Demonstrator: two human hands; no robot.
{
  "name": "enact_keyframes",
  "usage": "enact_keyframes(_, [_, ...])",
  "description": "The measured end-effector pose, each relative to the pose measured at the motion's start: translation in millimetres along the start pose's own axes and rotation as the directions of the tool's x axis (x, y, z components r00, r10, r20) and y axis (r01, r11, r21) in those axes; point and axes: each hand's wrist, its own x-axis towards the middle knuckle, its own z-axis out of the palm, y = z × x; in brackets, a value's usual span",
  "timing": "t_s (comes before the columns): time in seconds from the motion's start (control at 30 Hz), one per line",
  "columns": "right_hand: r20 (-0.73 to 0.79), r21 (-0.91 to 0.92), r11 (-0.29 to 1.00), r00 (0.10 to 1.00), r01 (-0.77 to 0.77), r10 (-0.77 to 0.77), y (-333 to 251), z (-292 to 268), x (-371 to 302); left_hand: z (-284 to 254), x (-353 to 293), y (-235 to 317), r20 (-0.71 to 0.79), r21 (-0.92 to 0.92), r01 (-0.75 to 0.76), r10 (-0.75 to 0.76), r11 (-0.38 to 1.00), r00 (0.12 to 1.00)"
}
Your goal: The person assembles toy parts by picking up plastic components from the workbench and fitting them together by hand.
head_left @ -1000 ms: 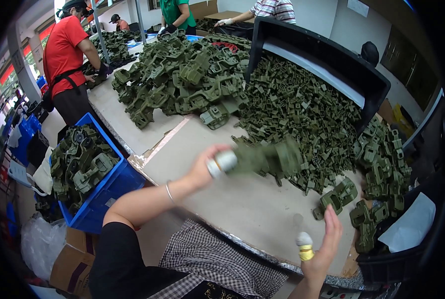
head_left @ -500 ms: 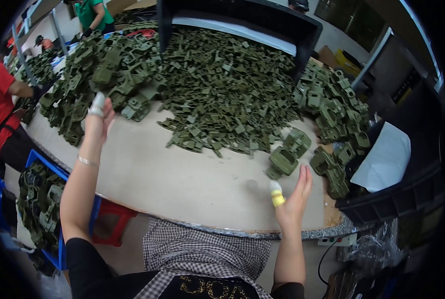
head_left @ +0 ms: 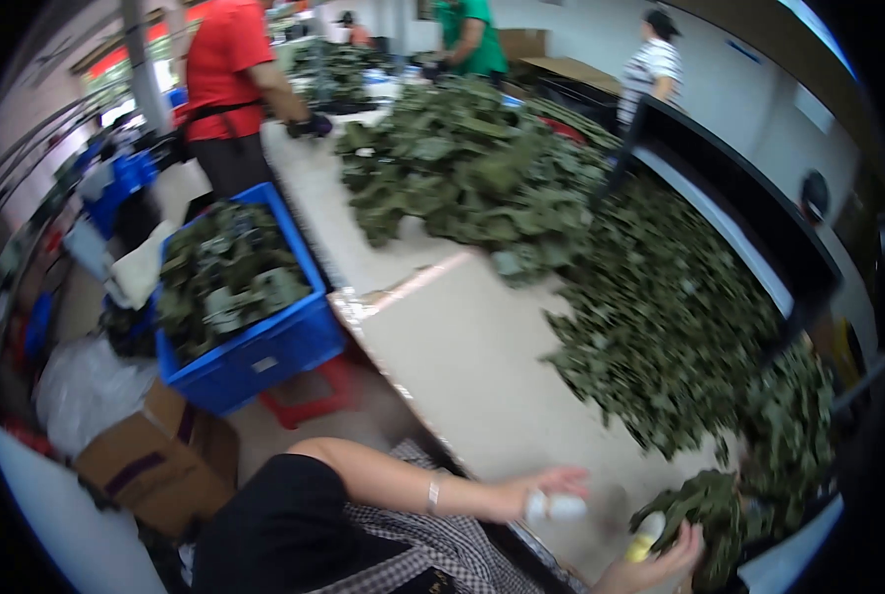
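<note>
Over the near edge of the pale worktable (head_left: pixel 482 366), my left hand (head_left: pixel 549 497) has its fingers stretched out and holds nothing, its thumb wrapped in white. My right hand (head_left: pixel 660 562) lies lower right, a yellow and white wrap on its thumb; thumb and fingers are apart. Just beyond its fingertips are larger dark-green moulded parts (head_left: pixel 705 500); blur hides whether they touch. A broad heap of small dark-green pieces (head_left: pixel 670 307) covers the right side of the table. Another pile of larger green parts (head_left: pixel 462 158) sits at the far end.
A blue crate (head_left: pixel 249 366) full of green parts stands left of the table on a red stool (head_left: pixel 309 396). An open cardboard box (head_left: pixel 165 445) is on the floor. A black frame (head_left: pixel 749 208) rises behind the heap. A co-worker in red (head_left: pixel 229 79) stands at the far left.
My view has swung left, bringing the blue crate and the co-worker in red further into sight. My left hand has left the far pile and come nearer my right hand.
</note>
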Motion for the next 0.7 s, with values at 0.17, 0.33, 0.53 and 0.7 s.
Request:
enact_keyframes(0.17, [0.204,0.183,0.975,0.965,0.128,-0.165,-54.3,-15.2,-29.6,42.5,4.0,12.2,-0.133,0.078,-0.174,0.183,0.982,0.974])
enact_keyframes(0.33, [0.262,0.399,0.910,0.937,0.113,-0.231,-21.0,-39.0,-26.7,-1.4,-29.0,87.3,-0.026,0.537,-0.292,0.361,0.791,0.932])
enact_keyframes(0.53, [-0.617,0.517,-0.060,0.323,0.854,-0.717,-12.3,32.9,36.8,33.8,-59.3,144.8,0.088,0.835,-0.207,0.249,0.509,0.965])
enact_keyframes(0.7, [-0.540,0.590,-0.016,0.380,0.807,-0.751,-5.0,42.1,14.6,22.0,-51.7,147.4,0.232,0.900,-0.291,0.209,0.325,0.950])
